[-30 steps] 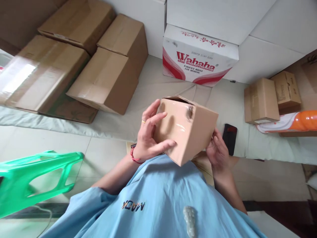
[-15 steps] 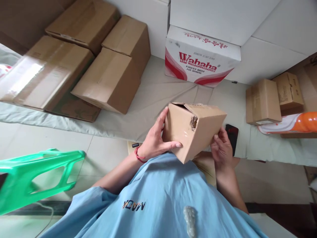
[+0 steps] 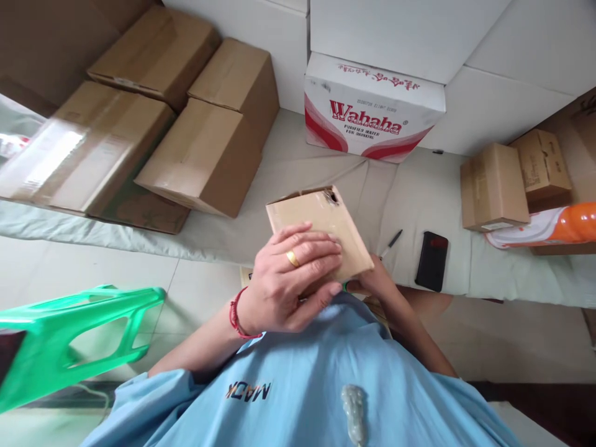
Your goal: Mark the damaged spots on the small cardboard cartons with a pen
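Observation:
A small cardboard box [image 3: 321, 217] is held tilted just in front of my blue shirt. One top corner is torn, with a dark hole, and a narrow gap shows along its upper edge. My left hand [image 3: 302, 273], with a gold ring and a red string bracelet, lies across the near face, fingers stretched out flat and thumb apart. From the right, my right hand [image 3: 371, 279] grips the box behind its lower corner; its fingers are mostly hidden.
On the cloth-covered surface [image 3: 288, 155] stand several larger cartons [image 3: 195, 149] at left and a white-and-red Wahaha carton [image 3: 372, 112] behind. A pen [image 3: 391, 243] and black phone [image 3: 432, 261] lie right, near small boxes [image 3: 493, 186] and an orange-capped bottle [image 3: 559, 226]. A green stool [image 3: 93, 316] stands lower left.
The box has turned and shifted left. My left hand moved from its side edge to lie across its face. My right hand went behind the box, and the pen and whole phone now show.

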Action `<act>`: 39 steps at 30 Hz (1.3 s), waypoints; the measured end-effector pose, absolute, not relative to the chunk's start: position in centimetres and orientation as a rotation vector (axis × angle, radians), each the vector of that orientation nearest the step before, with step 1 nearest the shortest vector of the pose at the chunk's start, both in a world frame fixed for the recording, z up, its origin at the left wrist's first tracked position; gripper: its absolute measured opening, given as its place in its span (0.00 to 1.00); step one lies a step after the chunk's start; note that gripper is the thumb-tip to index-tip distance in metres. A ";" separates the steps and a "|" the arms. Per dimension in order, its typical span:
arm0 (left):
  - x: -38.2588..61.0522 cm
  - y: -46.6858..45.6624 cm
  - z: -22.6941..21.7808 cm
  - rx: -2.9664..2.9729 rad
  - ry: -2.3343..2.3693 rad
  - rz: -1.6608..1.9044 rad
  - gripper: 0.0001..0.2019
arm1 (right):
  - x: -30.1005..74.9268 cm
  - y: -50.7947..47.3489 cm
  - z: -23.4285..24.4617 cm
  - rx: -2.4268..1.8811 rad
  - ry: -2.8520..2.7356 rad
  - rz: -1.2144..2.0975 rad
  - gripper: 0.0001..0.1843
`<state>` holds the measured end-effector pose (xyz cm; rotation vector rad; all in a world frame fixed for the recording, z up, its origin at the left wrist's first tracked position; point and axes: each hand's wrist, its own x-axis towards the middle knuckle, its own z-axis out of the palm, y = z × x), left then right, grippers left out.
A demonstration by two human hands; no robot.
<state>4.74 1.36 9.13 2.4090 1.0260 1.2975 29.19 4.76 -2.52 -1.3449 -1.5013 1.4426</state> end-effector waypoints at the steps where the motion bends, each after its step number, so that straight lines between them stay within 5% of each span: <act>1: 5.1 1.4 8.9 2.447 0.961 1.271 0.16 | 29.5 4.7 -2.3 -1.354 -1.541 1.447 0.16; 5: 6.0 1.5 8.1 2.445 0.867 1.146 0.07 | 32.3 5.3 -2.0 -1.478 -1.603 1.314 0.19; 8: 5.6 2.0 8.3 2.411 0.831 1.138 0.05 | 35.3 6.5 -2.3 -1.780 -1.746 0.866 0.18; 12: 4.7 2.1 9.3 2.371 0.799 1.155 0.13 | 38.5 8.0 -3.0 -2.259 -2.173 0.362 0.28; 18: 5.7 1.1 10.5 2.495 1.274 0.949 0.13 | 39.4 9.2 -2.7 -2.308 -2.379 0.319 0.24; 24: 5.4 1.4 10.9 2.651 1.268 0.760 0.17 | 39.7 10.0 -1.9 -2.304 -2.426 0.286 0.16; 29: 5.4 1.9 10.6 2.614 1.278 0.862 0.13 | 39.3 10.1 -0.7 -1.970 -1.678 0.590 0.09; 33: 5.6 2.3 10.2 2.589 1.275 0.935 0.12 | 36.8 9.9 2.2 -1.352 -1.088 1.144 0.19; 39: 5.6 2.3 10.2 2.596 1.279 0.941 0.13 | 31.6 9.7 7.2 -1.035 -1.100 1.305 0.15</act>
